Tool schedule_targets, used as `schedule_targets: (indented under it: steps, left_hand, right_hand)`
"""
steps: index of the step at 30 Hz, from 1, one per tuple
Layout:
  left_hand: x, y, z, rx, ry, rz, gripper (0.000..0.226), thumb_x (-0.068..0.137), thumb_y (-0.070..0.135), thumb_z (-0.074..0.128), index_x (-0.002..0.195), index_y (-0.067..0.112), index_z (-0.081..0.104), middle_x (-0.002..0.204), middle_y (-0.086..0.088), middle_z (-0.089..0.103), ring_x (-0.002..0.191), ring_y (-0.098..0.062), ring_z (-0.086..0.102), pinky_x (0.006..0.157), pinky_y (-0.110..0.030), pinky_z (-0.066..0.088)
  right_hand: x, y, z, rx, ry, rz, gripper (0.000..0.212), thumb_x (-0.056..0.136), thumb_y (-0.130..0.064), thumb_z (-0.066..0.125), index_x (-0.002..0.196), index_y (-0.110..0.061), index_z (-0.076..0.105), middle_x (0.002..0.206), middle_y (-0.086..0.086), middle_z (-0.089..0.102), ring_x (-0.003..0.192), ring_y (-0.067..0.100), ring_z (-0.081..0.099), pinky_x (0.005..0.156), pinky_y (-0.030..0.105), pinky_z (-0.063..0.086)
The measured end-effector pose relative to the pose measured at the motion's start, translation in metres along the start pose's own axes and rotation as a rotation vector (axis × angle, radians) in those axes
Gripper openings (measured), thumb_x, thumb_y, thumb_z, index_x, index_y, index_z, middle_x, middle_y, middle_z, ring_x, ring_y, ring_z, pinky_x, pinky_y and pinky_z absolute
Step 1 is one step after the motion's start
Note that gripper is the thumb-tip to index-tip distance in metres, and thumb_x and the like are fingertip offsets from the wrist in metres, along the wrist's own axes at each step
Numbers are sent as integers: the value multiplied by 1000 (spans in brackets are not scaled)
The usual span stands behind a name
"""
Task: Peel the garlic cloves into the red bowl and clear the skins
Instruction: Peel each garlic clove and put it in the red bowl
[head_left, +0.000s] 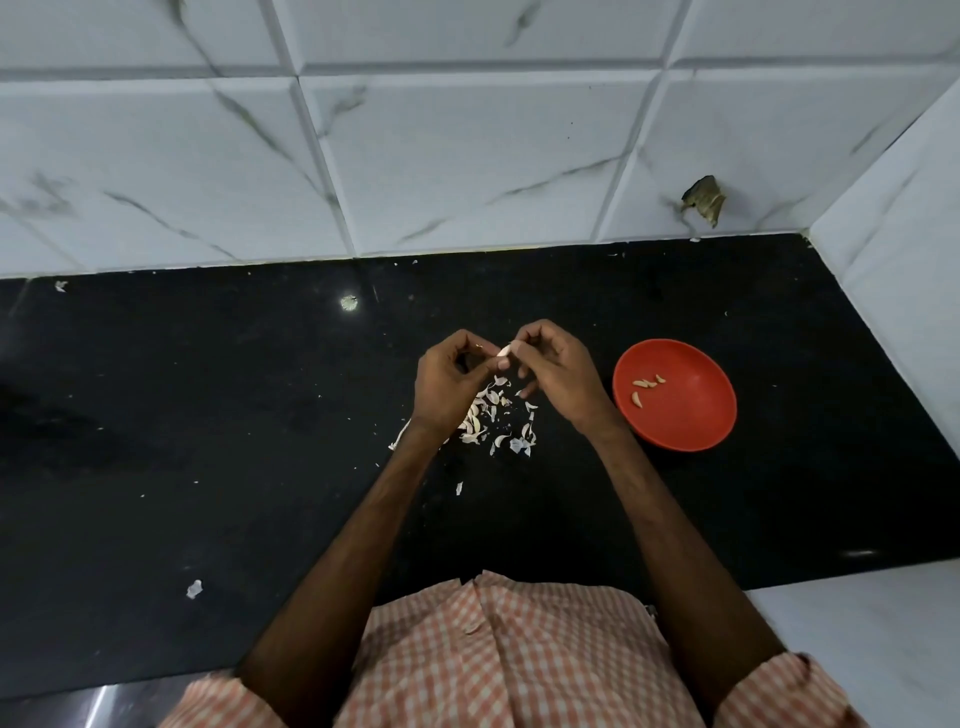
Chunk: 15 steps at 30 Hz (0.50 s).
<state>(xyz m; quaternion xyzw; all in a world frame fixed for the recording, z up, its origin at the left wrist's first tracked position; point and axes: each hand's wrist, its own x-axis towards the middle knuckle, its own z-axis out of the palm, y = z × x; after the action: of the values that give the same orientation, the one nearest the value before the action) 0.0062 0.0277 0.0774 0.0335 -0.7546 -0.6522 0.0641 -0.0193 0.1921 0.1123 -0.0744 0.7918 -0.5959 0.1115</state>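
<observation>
My left hand (448, 384) and my right hand (553, 371) meet above the black counter, both pinching one pale garlic clove (505, 352) between their fingertips. Under the hands lies a heap of garlic cloves and white skins (496, 418), partly hidden by my left wrist. A red bowl (691, 415) stands to the right of my right hand, with several peeled cloves (645, 387) in it.
The black counter (208, 441) ends at a white marbled tile wall (415, 156) at the back and on the right. Stray skin flakes lie at the front left (194, 589) and below the heap (459, 488). A chipped hole (704, 200) marks the wall.
</observation>
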Motion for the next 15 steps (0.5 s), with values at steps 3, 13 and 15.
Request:
schedule_targets:
  steps: [3,13,15]
  left_hand:
    - [0,-3,-1,39,32,24,17,79,18,85,84,23,70,80,-2,71,71,-27,63,67,-46,55]
    - [3,-3,-7,217,58,192,28,78,13,83,74,34,65,80,3,70,80,-21,64,68,-43,54]
    - [4,-2,-8,306,42,228,28,80,13,81,73,35,64,79,6,69,80,-19,61,66,-45,52]
  right_hand:
    - [-1,-2,-1,61,15,51,10,100,-10,58,100,-6,68,90,12,68,73,17,64,62,35,62]
    - [0,-3,0,8,19,77,11,96,-5,64,93,-12,72,86,15,73,70,17,70,67,34,63]
    - [0,-3,0,-15,15,74,12,96,-5,65,91,-15,71,84,11,72,69,18,71,66,34,64]
